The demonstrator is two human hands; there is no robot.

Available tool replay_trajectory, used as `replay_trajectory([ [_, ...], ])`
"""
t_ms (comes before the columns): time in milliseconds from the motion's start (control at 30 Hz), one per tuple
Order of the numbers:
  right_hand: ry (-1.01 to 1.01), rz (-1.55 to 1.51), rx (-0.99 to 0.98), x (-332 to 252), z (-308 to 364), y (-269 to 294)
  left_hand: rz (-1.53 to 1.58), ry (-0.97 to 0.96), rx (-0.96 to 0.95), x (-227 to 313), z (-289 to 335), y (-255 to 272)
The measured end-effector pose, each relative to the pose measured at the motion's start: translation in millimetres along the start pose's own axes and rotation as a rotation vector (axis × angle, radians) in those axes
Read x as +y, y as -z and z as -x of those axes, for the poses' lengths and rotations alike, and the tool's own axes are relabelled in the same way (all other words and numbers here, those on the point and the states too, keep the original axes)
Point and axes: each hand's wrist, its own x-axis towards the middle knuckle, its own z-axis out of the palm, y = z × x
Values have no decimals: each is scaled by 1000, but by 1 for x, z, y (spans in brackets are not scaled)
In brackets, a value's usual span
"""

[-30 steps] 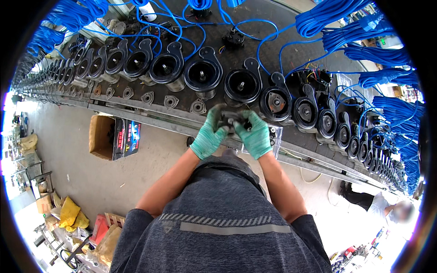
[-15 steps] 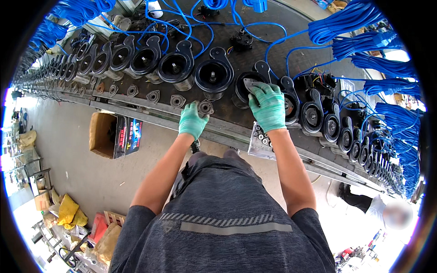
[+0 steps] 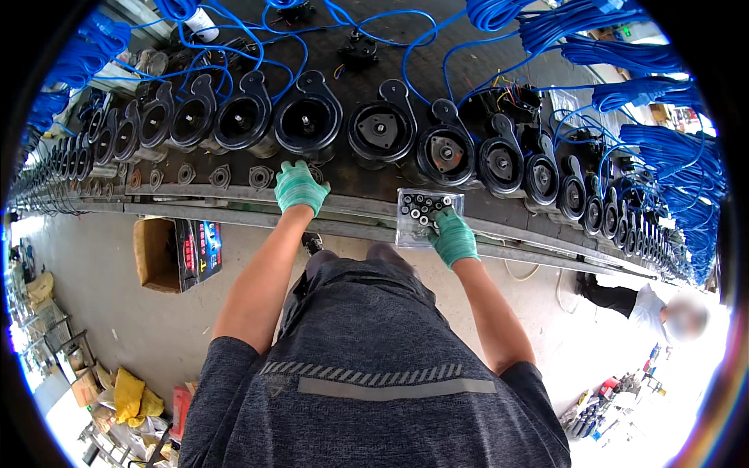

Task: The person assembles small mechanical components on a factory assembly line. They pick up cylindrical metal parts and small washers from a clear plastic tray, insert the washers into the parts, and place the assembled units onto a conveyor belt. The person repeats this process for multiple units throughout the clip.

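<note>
We see a clear, open plastic box [image 3: 413, 236] at the workbench's [image 3: 357, 183] front edge, holding loose black-and-whitish rings [image 3: 421, 207]. Well to its left, a grey metal flange plate [image 3: 316, 171], mostly hidden, seems to lie flat.

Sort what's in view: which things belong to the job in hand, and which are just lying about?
Likely in the job:
Flange plates, one partly hidden by the left hand
Clear tray of small round parts, right hand at it
Black round housings

Apparently just lying about:
Open box on the floor
Crumpled yellow item, lower left
</note>
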Motion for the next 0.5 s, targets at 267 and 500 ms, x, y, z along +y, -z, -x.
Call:
replay_trajectory([
  [267,-161,189,-83,-11,-11,-33,187,77,-45,-5,-22,-27],
  [500,-282,-106,-11,-12,-7,-28,202,71,-86,-1,-9,-13],
])
